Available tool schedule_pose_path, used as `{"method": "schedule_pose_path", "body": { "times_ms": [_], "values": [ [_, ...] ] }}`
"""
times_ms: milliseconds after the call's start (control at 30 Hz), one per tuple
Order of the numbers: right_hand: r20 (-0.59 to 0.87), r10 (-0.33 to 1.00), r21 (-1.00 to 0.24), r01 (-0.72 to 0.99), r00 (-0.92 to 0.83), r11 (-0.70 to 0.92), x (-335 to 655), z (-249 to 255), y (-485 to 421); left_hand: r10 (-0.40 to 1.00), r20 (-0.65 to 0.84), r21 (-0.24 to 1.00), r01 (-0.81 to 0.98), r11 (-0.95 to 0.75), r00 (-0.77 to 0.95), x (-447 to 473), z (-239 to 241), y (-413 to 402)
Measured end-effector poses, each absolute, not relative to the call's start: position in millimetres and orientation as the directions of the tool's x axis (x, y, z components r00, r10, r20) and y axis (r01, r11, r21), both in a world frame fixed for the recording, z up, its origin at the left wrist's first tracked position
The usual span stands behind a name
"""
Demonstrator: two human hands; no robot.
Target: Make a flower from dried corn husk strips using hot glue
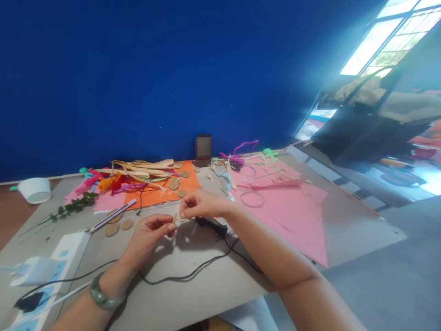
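Observation:
My left hand pinches a small, thin, yellowish piece upright between thumb and fingertips, above the grey table. My right hand is just beside it, with fingers pressed together. A pale scrap shows at its fingertips, too small to name, and I cannot tell whether the fingers hold it. Under my right wrist lies a black corded tool, partly hidden by the forearm. Beyond both hands is an orange sheet with round wooden discs on it.
Pale dried strips and coloured pipe cleaners lie at the back left. Pink paper covers the right side. A power strip, a lilac pen, a leafy sprig and a white cup are on the left. A black cable crosses the front.

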State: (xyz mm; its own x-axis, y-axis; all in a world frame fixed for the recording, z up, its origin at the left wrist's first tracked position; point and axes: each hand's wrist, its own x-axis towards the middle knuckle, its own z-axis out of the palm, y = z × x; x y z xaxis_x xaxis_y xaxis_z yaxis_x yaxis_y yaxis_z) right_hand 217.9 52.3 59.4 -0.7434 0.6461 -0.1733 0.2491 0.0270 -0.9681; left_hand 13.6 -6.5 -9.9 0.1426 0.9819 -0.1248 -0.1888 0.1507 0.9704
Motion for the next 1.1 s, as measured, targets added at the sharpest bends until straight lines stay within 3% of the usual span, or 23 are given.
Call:
{"method": "schedule_pose_path", "body": {
  "times_ms": [267,533,733,1100],
  "values": [
    [-0.204,0.658,-0.952,0.302,-0.725,0.037,216,58,51,0.971,-0.126,0.977,-0.144,0.157,0.202,15,-9,-6],
    [-0.155,0.736,-0.974,0.228,-0.659,-0.001,207,51,50,0.968,-0.109,0.975,-0.167,0.148,0.226,17,-1,-8],
    [-0.125,0.747,-0.992,0.085,-0.653,-0.091,201,42,51,0.976,-0.112,0.962,-0.224,0.154,0.188,18,3,-6],
    [-0.062,0.871,-0.995,0.100,-0.487,-0.015,190,43,40,0.995,-0.088,0.966,-0.238,0.099,0.056,14,-5,-5]
  ]
}}
